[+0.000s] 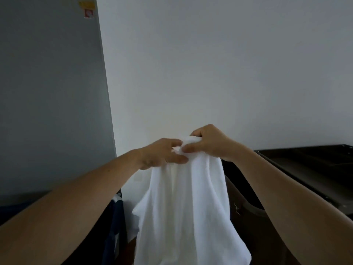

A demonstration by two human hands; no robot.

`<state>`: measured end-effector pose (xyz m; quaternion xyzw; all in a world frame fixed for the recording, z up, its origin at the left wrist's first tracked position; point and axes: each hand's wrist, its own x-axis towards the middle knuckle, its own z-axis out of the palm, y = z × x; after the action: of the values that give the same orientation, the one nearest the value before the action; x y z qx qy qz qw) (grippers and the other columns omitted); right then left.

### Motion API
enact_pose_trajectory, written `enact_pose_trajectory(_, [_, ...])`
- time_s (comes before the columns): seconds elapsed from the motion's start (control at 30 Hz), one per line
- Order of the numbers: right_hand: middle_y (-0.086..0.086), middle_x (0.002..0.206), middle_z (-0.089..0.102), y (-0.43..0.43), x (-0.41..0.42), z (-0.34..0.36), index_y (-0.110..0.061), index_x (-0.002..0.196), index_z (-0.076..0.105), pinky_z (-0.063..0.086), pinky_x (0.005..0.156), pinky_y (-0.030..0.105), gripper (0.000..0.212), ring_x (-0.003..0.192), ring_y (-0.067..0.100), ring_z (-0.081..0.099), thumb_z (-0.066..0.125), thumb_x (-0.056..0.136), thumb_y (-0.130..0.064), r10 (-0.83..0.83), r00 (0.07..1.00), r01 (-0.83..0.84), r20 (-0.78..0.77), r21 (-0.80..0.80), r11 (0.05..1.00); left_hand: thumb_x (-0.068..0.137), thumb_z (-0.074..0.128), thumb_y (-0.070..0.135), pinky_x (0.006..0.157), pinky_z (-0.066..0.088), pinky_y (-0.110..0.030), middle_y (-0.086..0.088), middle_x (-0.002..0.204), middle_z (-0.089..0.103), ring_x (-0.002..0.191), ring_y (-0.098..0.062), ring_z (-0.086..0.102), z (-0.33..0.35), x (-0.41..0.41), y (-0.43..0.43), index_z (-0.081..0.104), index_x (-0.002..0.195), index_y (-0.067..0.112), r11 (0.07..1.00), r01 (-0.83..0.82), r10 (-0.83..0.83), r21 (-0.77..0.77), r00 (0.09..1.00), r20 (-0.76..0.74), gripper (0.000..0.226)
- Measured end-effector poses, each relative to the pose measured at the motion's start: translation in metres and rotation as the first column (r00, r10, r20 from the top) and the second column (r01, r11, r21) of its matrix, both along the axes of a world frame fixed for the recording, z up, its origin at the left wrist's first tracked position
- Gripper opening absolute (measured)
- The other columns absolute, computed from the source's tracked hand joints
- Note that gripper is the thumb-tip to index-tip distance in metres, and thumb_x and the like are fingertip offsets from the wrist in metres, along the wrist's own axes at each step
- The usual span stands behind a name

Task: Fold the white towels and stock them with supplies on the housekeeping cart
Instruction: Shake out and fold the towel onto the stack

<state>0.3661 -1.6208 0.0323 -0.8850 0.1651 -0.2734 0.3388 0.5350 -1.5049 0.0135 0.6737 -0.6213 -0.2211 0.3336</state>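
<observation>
Hands, left (pixel 162 153) and right (pixel 208 142), pinch towel (pixel 189 207) top edge together.

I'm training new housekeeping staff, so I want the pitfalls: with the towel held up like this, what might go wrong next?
1. Both hands, left hand and right hand, pinch the white towel bunched at one spot, so it hangs crumpled; a fold started from here would likely come out uneven.
2. The towel's lower end runs out of view and may drag on something unseen.
3. It hangs close to the dark cart and might snag its edge.

My white towel (pixel 188 207) hangs unfolded in loose pleats, bunched at its top edge, toward six o'clock.
</observation>
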Motion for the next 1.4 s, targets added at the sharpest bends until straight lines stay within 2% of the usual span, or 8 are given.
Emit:
enact_pose_trajectory(0.2, [0.008,0.093,0.076,-0.019,-0.019,-0.043,-0.005,0.098,0.074,0.058,0.082,0.037,0.026,0.087,0.026,0.072,0.084,0.078,-0.020,0.009,0.990,0.021,-0.139,0.218,0.976,0.085,0.072,0.031,0.038,0.035,-0.018,0.003,0.062,0.057,0.044,-0.004,0.051,0.024,0.024,0.008,0.067,0.073,0.012,0.931,-0.286,0.258,-0.226,0.955,-0.145,0.023])
enact_pose_trajectory(0.4, [0.007,0.093,0.070,-0.030,-0.026,-0.067,-0.004,0.097,0.070,0.047,0.093,0.047,0.030,0.094,0.028,0.061,0.069,0.090,-0.033,-0.035,0.999,0.024,0.018,0.407,0.913,0.064,0.068,0.035,0.060,0.041,-0.033,-0.002,0.064,0.057,0.063,-0.021,0.054,0.051,0.057,0.014,0.066,0.071,0.005,0.740,-0.567,0.444,-0.364,0.816,-0.369,0.032])
enact_pose_trajectory(0.6, [-0.013,0.057,0.052,0.004,-0.019,0.030,-0.031,0.065,0.063,0.039,0.049,0.018,0.017,0.054,0.005,0.047,0.078,0.073,-0.033,-0.057,0.843,-0.011,0.535,0.122,0.992,0.087,0.069,0.023,0.056,0.033,-0.029,-0.009,0.068,0.048,0.064,-0.023,0.047,0.014,0.088,0.012,0.054,0.068,0.005,0.690,-0.678,0.658,-0.253,0.733,-0.173,0.030])
enact_pose_trajectory(0.73, [-0.023,0.063,0.057,0.014,-0.010,0.065,-0.033,0.085,0.072,0.038,0.056,0.006,0.020,0.061,-0.006,0.051,0.087,0.072,-0.030,0.055,0.957,-0.025,0.284,-0.108,0.994,0.089,0.067,0.016,0.070,0.047,-0.037,-0.017,0.087,0.059,0.082,-0.027,0.058,0.009,0.102,0.015,0.065,0.091,-0.001,0.579,-0.776,0.657,-0.252,0.626,-0.419,0.017])
enact_pose_trajectory(0.87, [-0.003,0.089,0.063,-0.009,-0.003,-0.001,-0.008,0.102,0.072,0.039,0.065,0.020,0.026,0.088,0.013,0.056,0.080,0.084,-0.025,-0.164,0.963,0.116,-0.216,-0.217,0.969,0.087,0.073,0.024,0.071,0.043,-0.030,-0.005,0.107,0.060,0.097,-0.025,0.057,-0.004,0.090,0.030,0.063,0.116,0.008,0.776,-0.612,0.616,-0.152,0.787,-0.025,0.035])
enact_pose_trajectory(1.03, [-0.012,0.079,0.073,0.010,0.015,-0.034,-0.031,0.075,0.074,0.053,0.071,0.022,0.009,0.078,0.003,0.067,0.081,0.081,-0.031,-0.059,0.994,0.059,-0.089,-0.007,0.998,0.082,0.079,0.038,0.100,0.040,-0.027,0.010,0.149,0.046,0.134,-0.015,0.047,-0.020,0.031,0.023,0.046,0.147,0.031,0.993,-0.089,0.092,0.078,0.995,-0.024,0.073])
enact_pose_trajectory(1.17, [-0.016,0.074,0.072,0.014,0.011,-0.020,-0.037,0.073,0.075,0.052,0.066,0.017,0.010,0.070,-0.004,0.065,0.084,0.075,-0.037,-0.011,1.000,0.011,0.007,0.029,1.000,0.087,0.073,0.039,0.069,0.054,-0.018,0.008,0.093,0.076,0.085,-0.008,0.072,-0.018,0.008,0.017,0.077,0.092,0.027,0.996,-0.001,0.015,0.087,0.987,-0.160,0.014])
enact_pose_trajectory(1.4, [0.013,0.090,0.075,-0.019,-0.027,-0.080,-0.004,0.093,0.073,0.058,0.082,0.043,0.026,0.082,0.032,0.072,0.080,0.084,-0.027,-0.053,0.988,0.098,-0.145,0.320,0.942,0.086,0.069,0.025,0.047,0.035,-0.022,0.006,0.050,0.054,0.051,-0.016,0.051,0.011,0.050,0.012,0.062,0.053,0.018,0.806,-0.537,0.465,-0.250,0.835,-0.295,0.035])
